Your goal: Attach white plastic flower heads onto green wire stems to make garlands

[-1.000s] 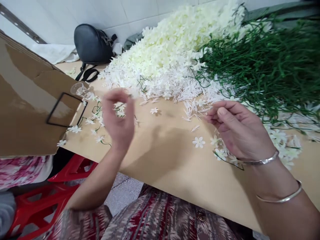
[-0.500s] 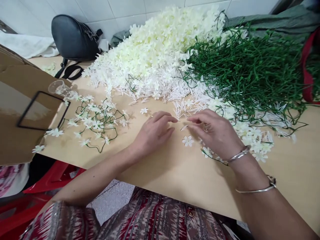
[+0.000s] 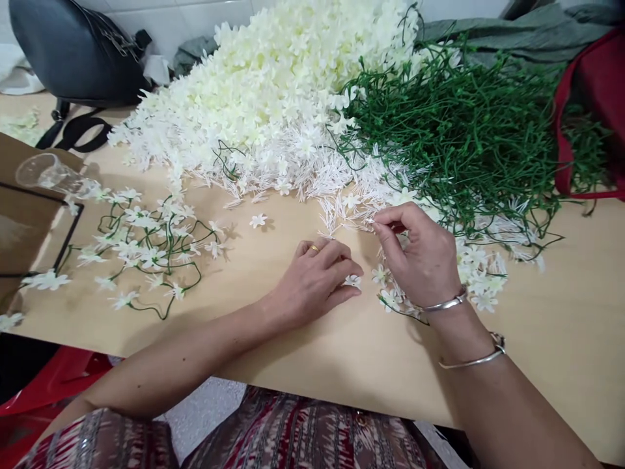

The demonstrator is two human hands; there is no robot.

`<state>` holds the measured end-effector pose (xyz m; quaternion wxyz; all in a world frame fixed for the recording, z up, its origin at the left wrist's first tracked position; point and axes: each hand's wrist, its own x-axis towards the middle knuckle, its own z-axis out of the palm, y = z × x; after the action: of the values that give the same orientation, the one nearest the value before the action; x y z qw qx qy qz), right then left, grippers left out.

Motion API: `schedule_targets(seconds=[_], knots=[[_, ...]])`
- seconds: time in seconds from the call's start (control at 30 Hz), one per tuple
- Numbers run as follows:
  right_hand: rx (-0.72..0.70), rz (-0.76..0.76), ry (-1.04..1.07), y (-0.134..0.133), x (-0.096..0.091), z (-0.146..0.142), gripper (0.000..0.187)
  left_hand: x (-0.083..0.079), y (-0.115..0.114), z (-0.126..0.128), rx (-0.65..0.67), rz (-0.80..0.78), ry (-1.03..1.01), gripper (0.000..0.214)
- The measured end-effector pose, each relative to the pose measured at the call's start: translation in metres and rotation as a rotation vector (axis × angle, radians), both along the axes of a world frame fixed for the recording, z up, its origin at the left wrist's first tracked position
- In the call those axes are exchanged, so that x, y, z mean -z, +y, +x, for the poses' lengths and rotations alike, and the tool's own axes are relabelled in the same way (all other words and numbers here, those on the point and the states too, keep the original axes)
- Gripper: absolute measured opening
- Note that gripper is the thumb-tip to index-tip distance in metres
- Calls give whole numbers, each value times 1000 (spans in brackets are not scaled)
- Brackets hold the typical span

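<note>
My left hand [image 3: 322, 280] rests low over the table, thumb and forefinger closing around a single white artificial flower [image 3: 352, 281] at the tabletop. Part of that flower is hidden by the fingers. To its right, my right hand [image 3: 420, 257] pinches a thin white stamen piece [image 3: 370, 221] between thumb and forefinger, at the edge of the scattered white stamens [image 3: 332, 212]. Just below the right hand's fingers lie some white flowers with a green stem [image 3: 390, 301]. Another loose flower [image 3: 258, 221] lies to the left.
A large heap of white blossoms [image 3: 273, 78] stands behind, with green plastic stems [image 3: 469, 137] at its right. Flowers on stems [image 3: 151, 254] and a clear plastic cup [image 3: 53, 176] are at left. A black bag [image 3: 73, 52] and red bag [image 3: 596, 104] flank the heaps.
My left hand has come down and closed in on the lone flower. My right hand has drawn away from it to the stamens. The view has shifted right.
</note>
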<state>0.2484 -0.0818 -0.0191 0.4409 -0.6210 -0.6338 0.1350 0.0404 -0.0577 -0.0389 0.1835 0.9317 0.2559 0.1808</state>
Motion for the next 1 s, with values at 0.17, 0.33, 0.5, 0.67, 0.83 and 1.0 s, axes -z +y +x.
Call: schedule_targets(seconds=[0.17,0.33,0.5,0.67,0.83,1.0], knots=[[-16,-69,227,-5,-6,-10,11,-2,6,-1,-86,-256,-302,18],[-77,-130,436,-15,-8,-25,5,-12,17,-3,-345,-839,-707,28],[-138,-125,450,-21,-4,-40,7,-8,17,-1,-410,-1258,-878,36],[-39,-191,436,-20,2,-44,10,-5,7,1,-341,-1220,-800,33],[5,-182,369,-18,2,-42,5,-10,4,1,-242,-1193,-718,33],[27,-149,412,-19,3,-45,8,-10,1,0,-238,-942,-648,36]])
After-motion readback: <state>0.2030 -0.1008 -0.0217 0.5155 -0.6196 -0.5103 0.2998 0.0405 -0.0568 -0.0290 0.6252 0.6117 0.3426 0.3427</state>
